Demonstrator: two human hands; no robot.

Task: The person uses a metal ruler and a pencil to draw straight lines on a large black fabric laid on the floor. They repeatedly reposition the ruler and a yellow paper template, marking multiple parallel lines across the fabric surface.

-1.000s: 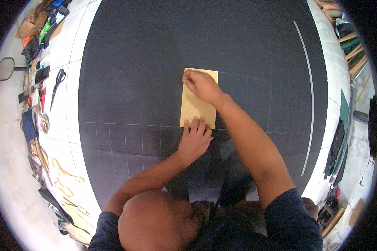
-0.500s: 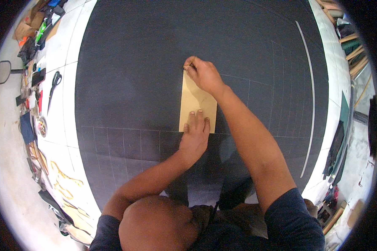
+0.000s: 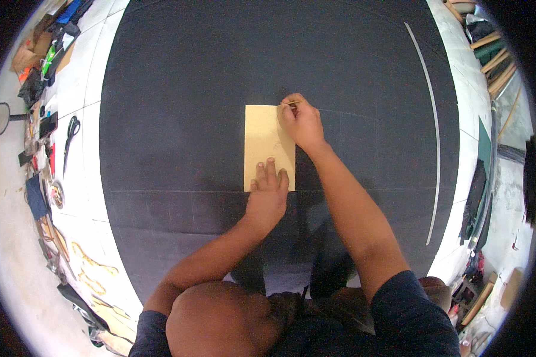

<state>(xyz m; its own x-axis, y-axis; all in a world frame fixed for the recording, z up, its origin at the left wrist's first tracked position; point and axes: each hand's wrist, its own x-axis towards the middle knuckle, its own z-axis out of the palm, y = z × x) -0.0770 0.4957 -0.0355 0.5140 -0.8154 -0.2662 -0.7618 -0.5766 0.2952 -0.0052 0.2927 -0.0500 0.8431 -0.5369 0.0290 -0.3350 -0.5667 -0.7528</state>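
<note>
A yellowish rectangular card (image 3: 259,134) lies flat on a wide dark cloth (image 3: 178,119). My left hand (image 3: 268,196) presses on the card's near end, its fingers spread and stretched out. At the card's far right corner, my right hand (image 3: 304,122) pinches a thin yellowish pencil (image 3: 292,102), whose tip is hidden by the fingers. A faint pale line runs across the cloth along the card's near edge. Another one stretches rightward from the far corner.
A long pale strip (image 3: 433,131) lies on the cloth at the right. On the white tiles at the left are black-handled scissors (image 3: 70,140), a phone (image 3: 48,125) and a roll of tape (image 3: 56,194). Rolled materials (image 3: 499,68) are stacked at the far right.
My right hand has moved right along the card's far edge, from its left corner to its right corner, with the pencil. My left hand stays on the card. The whole view has shifted slightly.
</note>
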